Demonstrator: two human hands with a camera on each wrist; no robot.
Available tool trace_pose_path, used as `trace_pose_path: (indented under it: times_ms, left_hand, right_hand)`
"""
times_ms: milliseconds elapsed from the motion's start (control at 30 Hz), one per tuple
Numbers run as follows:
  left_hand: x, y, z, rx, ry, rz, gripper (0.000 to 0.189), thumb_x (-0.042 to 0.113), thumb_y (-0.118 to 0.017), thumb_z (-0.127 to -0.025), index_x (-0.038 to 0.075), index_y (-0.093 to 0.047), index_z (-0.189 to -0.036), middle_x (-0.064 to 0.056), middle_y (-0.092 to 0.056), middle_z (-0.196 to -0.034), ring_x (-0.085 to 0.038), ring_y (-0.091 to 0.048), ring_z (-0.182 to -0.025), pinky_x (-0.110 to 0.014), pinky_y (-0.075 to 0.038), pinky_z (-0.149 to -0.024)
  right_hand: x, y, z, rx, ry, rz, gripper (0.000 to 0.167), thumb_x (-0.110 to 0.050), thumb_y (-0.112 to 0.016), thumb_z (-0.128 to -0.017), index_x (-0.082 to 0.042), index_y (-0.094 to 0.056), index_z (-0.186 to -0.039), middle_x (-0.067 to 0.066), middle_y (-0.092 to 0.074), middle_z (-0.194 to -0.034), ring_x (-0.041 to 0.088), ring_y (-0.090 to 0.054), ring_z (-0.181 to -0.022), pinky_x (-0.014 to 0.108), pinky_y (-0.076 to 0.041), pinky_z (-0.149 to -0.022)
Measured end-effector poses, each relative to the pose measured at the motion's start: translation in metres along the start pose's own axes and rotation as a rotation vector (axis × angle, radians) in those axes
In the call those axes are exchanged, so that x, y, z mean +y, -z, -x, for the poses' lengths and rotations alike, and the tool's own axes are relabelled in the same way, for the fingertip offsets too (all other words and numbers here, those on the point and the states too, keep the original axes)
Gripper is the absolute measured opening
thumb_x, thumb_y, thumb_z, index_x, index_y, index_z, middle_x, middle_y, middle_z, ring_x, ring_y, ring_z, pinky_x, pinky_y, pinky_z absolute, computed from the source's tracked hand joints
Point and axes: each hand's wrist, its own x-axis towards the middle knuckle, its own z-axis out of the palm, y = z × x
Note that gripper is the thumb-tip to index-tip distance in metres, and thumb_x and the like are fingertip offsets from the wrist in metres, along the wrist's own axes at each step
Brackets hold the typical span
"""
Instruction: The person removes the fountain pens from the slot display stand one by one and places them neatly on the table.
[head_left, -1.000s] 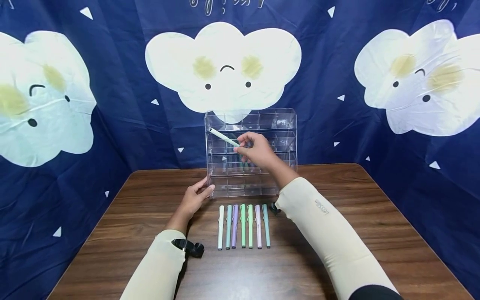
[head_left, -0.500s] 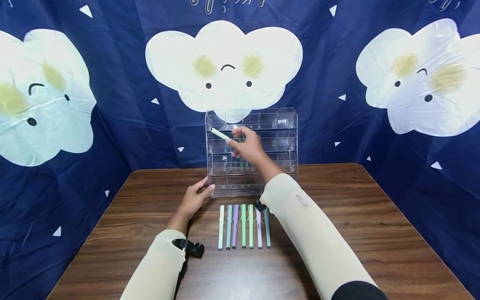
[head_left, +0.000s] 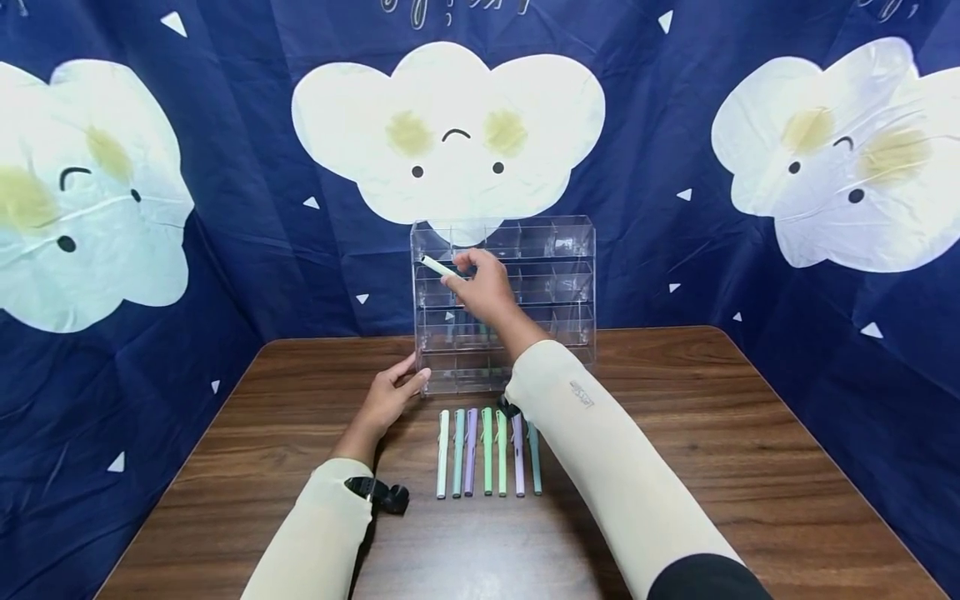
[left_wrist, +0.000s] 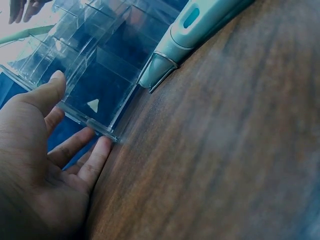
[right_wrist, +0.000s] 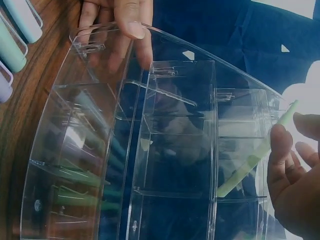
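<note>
A clear acrylic rack (head_left: 576, 242) with stepped, divided shelves stands upright at the back of the table. My right hand (head_left: 486, 287) pinches a pale green pen (head_left: 437, 266) between thumb and fingers, in front of the rack's upper left shelves. The pen slants, its far end up and to the left; the right wrist view shows the same pen (right_wrist: 245, 172) across the clear compartments. At the rack's lower left corner, my left hand (head_left: 386, 404) holds the side panel, thumb at the front edge and fingers on the outer side, as the left hand (left_wrist: 55, 160) shows up close.
Several capped pens lie side by side in front of the rack, among them a white pen (head_left: 442, 454), a purple pen (head_left: 470, 454) and a green pen (head_left: 487, 454). Blue cloth (head_left: 247, 250) with cloud prints hangs behind the wooden table (head_left: 675, 433).
My right hand has moved left, with its fingers now farther along the pen toward the pen's upper left end. The left hand and the rack stay in place.
</note>
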Motion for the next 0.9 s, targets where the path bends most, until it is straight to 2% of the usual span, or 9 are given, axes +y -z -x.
trace_pose_path:
  times_ms: [200, 333, 500, 667, 767, 900]
  left_hand:
    - [0.0, 0.0, -0.001, 0.008, 0.002, 0.001, 0.063, 0.028, -0.071, -0.109, 0.016, -0.047, -0.166, -0.025, -0.059, -0.158, -0.034, -0.064, -0.138, -0.02, -0.062, -0.099]
    - [0.001, 0.001, -0.001, 0.004, 0.0, -0.005, 0.064, 0.028, -0.071, -0.109, 0.014, -0.046, -0.167, -0.026, -0.058, -0.159, -0.036, -0.063, -0.139, -0.023, -0.062, -0.102]
    - [0.003, 0.002, -0.002, 0.002, -0.006, -0.013, 0.065, 0.03, -0.071, -0.109, 0.015, -0.045, -0.167, -0.024, -0.057, -0.161, -0.037, -0.063, -0.141, -0.023, -0.062, -0.103]
    - [0.002, 0.002, -0.001, 0.009, 0.003, 0.013, 0.063, 0.026, -0.072, -0.109, 0.015, -0.048, -0.166, -0.023, -0.06, -0.159, -0.033, -0.064, -0.137, -0.017, -0.061, -0.097]
    - [0.002, 0.001, 0.0, 0.011, 0.0, 0.02, 0.062, 0.024, -0.072, -0.109, 0.014, -0.049, -0.165, -0.024, -0.06, -0.158, -0.032, -0.064, -0.136, -0.017, -0.061, -0.097]
    - [0.002, 0.001, 0.001, 0.003, -0.003, 0.012, 0.063, 0.026, -0.071, -0.109, 0.013, -0.047, -0.166, -0.025, -0.059, -0.159, -0.033, -0.063, -0.138, -0.019, -0.061, -0.1]
  right_hand:
    - [0.0, -0.007, -0.005, -0.008, -0.058, 0.044, 0.04, -0.018, -0.08, -0.103, -0.003, -0.064, -0.137, 0.014, -0.063, -0.135, 0.02, -0.073, -0.064, 0.027, -0.063, -0.055]
    - [0.001, -0.011, -0.007, 0.01, -0.086, 0.035, 0.041, -0.019, -0.08, -0.103, -0.003, -0.064, -0.137, 0.015, -0.065, -0.136, 0.012, -0.067, -0.056, 0.034, -0.067, -0.058]
    - [0.001, -0.013, -0.008, 0.013, -0.125, 0.011, 0.042, -0.023, -0.079, -0.103, -0.004, -0.066, -0.138, 0.015, -0.067, -0.137, 0.016, -0.07, -0.057, 0.04, -0.069, -0.063]
    - [-0.002, -0.013, -0.007, -0.008, -0.173, 0.051, 0.045, -0.032, -0.077, -0.105, -0.01, -0.067, -0.142, 0.013, -0.067, -0.141, 0.023, -0.077, -0.066, 0.03, -0.066, -0.057]
    - [-0.002, -0.015, -0.007, -0.017, -0.168, 0.083, 0.041, -0.035, -0.077, -0.105, -0.012, -0.07, -0.138, 0.012, -0.07, -0.132, 0.023, -0.078, -0.066, 0.028, -0.065, -0.054]
    - [-0.001, -0.017, -0.007, -0.021, -0.154, 0.104, 0.034, -0.036, -0.077, -0.104, -0.012, -0.074, -0.128, 0.01, -0.072, -0.109, 0.018, -0.074, -0.058, 0.029, -0.064, -0.054]
